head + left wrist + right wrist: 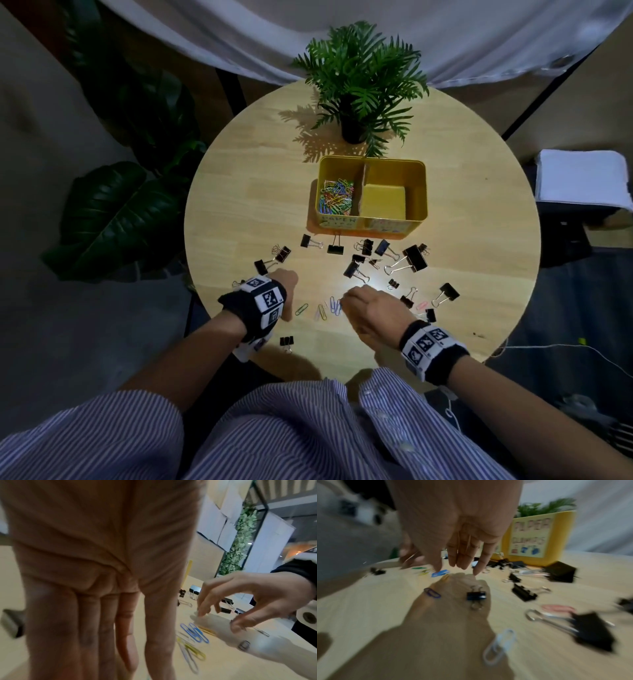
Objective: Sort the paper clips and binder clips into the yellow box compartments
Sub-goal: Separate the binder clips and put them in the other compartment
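The yellow box (pixel 424 192) stands mid-table; its left compartment holds coloured paper clips (pixel 337 198), and its right compartment shows only bare floor. Several black binder clips (pixel 414 258) lie scattered between the box and my hands. Loose paper clips (pixel 330 306) lie between the hands, the blue ones (pixel 195 631) nearest my right hand. My left hand (pixel 284 277) hangs with straight fingers (pixel 102 628) over the table and holds nothing. My right hand (pixel 359 301) reaches down with thumb and fingers apart (pixel 217 619); its fingertips (pixel 436 568) are at a blue paper clip (pixel 440 573).
A potted fern (pixel 359 89) stands behind the box. One small binder clip (pixel 286 341) lies near the table's front edge, and more clips (pixel 445 293), with a pink paper clip (pixel 422 305), lie right of my right hand. The right wrist view is motion-blurred.
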